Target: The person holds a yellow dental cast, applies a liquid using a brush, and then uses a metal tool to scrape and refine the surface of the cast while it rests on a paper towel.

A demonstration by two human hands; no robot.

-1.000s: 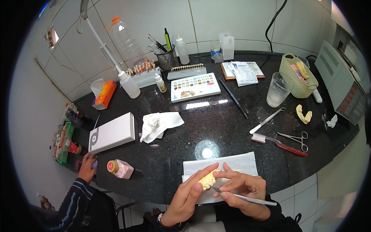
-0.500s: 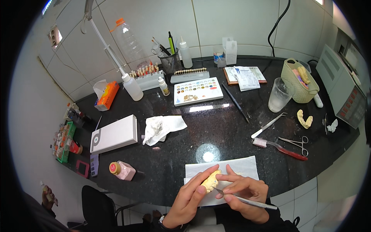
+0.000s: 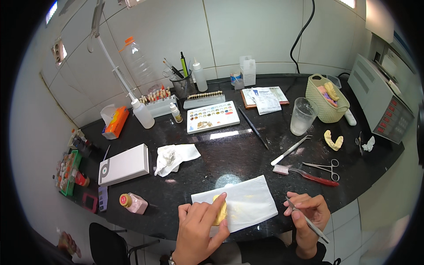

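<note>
Two bare hands have just been parted. The slim silver metal tool, which was held at the small pale yellow plaster dental cast, has been drawn away to the right in the right hand, and the left hand has been turned knuckles upward. Contact between tip and cast is no longer made, so the work on its surface can be judged to be interrupted; whether it is finished cannot be told. More of the white rectangular paper sheet has been uncovered, with yellow dust scattered on it.

The cast is located beneath the left hand's fingers, over the left part of the sheet. It appears to be grasped between fingers and thumb, with the index finger laid along its upper right side. Part of it is hidden by the hand, and whether it is rested on the paper cannot be told. The tool is gripped by the right hand beyond the sheet's right edge, near the front of the black speckled worktop, its tip pointed up and leftward, well apart from the cast.
</note>
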